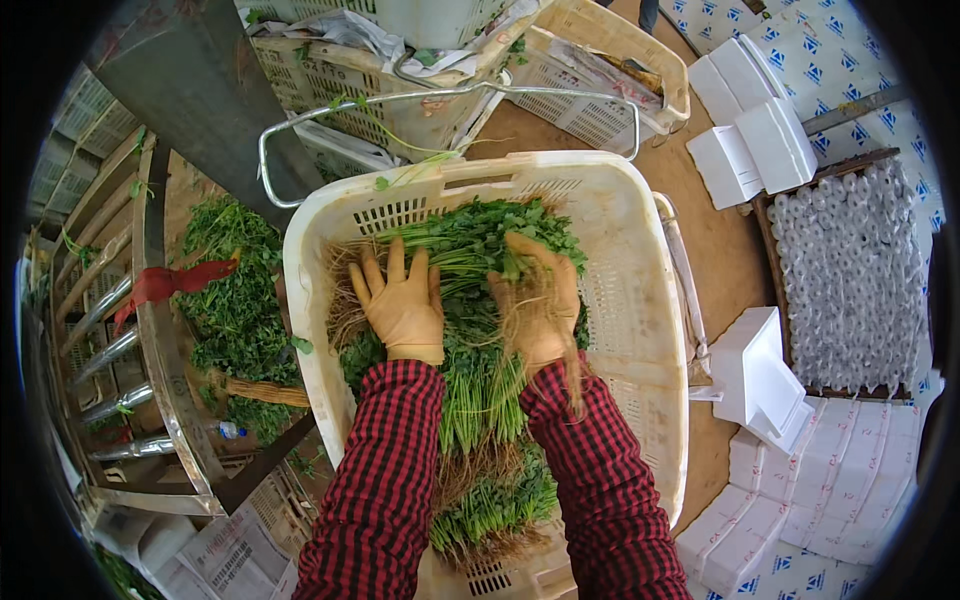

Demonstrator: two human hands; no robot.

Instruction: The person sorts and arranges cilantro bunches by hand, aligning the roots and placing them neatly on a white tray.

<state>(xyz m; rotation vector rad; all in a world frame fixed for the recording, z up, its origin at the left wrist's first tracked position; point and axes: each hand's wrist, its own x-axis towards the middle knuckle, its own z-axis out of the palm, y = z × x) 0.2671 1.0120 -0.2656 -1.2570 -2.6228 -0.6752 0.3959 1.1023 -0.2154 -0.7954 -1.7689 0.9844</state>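
Observation:
A large white plastic crate [637,315] with slotted walls stands in front of me, holding bunches of leafy green herbs with roots, like coriander or celery. My left hand [405,311], in a tan glove, lies with fingers spread on the stems and root end of the upper bunch [457,251]. Over the leafy side of that bunch is my right hand [544,307], also gloved, its thumb and forefinger apart. Thin pale roots trail across its back and wrist; whether it grips any stems is unclear. Below, more bunches [484,409] lie in rows with their brown roots [480,472] showing.
A wire handle [450,94] arches beyond the crate's far rim. More plastic crates [345,82] stand behind. At left, loose greens [240,292] lie beside a metal frame [161,360] tied with red cloth [176,281]. White foam boxes [750,375] and a rack of plastic-wrapped rolls [847,277] are at right.

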